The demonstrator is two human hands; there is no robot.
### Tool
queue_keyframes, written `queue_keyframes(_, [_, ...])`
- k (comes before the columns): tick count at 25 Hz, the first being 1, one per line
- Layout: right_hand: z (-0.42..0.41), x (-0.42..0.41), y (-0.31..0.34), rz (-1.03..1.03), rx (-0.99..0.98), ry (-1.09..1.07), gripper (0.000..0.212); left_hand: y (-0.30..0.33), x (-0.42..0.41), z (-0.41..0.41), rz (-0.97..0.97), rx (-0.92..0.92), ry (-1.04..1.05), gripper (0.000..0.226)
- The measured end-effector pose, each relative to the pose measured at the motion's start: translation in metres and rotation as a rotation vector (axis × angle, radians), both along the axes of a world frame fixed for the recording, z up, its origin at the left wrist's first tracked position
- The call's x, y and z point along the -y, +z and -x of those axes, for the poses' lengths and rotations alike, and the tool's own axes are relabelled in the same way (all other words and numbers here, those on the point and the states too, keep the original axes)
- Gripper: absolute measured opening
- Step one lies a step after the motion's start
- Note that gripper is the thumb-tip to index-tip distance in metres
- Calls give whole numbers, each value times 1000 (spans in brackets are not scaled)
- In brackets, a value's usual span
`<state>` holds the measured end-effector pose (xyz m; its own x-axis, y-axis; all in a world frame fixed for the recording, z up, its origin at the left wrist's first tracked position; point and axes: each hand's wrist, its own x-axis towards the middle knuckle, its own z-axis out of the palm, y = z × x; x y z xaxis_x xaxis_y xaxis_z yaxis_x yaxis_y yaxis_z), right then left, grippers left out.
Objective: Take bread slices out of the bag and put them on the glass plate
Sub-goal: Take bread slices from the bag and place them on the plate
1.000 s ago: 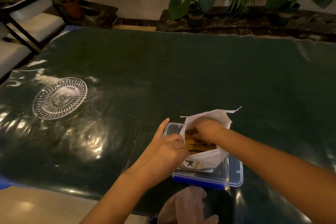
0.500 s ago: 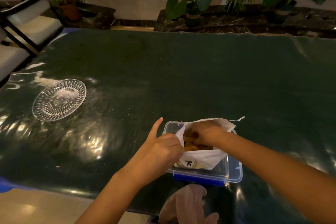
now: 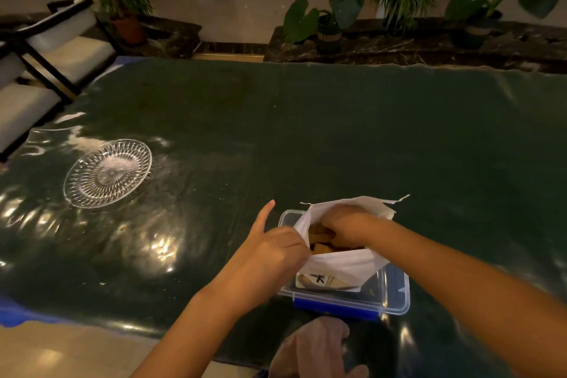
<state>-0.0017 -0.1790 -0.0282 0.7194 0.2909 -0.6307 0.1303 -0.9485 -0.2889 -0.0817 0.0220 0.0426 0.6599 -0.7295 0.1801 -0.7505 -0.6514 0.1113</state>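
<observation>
Fingers of the left hand pinch the bag edge; right hand fingers curl around bread slices.

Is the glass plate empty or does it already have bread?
Empty: the glass plate shows only its cut pattern; no bread lies on it.

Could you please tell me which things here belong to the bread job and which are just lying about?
Part of the job:
bread slices
white bag
glass plate
left hand, holding the bag's edge
right hand, inside the bag

Just lying about:
clear plastic box under the bag
potted plants
chairs
</observation>
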Motion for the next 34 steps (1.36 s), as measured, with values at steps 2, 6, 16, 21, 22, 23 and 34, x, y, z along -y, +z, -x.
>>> queue_keyframes(2, [3, 1, 15, -27, 2, 22, 30, 1, 1, -1, 2, 10, -1, 26])
queue_keyframes(6, [8, -2, 58, -34, 231, 230, 23, 3, 1, -1, 17, 19, -6, 26])
queue_keyframes(16, [19, 36, 129, -276, 324, 87, 17, 1, -5, 1, 148, -16, 109, 8])
queue_keyframes(21, [21, 57, 144, -518, 274, -79, 16, 6, 2, 3, 347, -178, 229, 11])
queue_keyframes(22, [21, 63, 148, -586, 272, -126, 15, 9, 4, 4, 441, -220, 280, 15])
queue_keyframes(23, [21, 68, 152, -667, 260, -174, 14, 12, 6, 5, 556, -266, 345, 20])
queue_keyframes(34, [27, 44, 171, -1259, -33, -340, 32, 44, 19, -4, 1649, -1293, 498, 51])
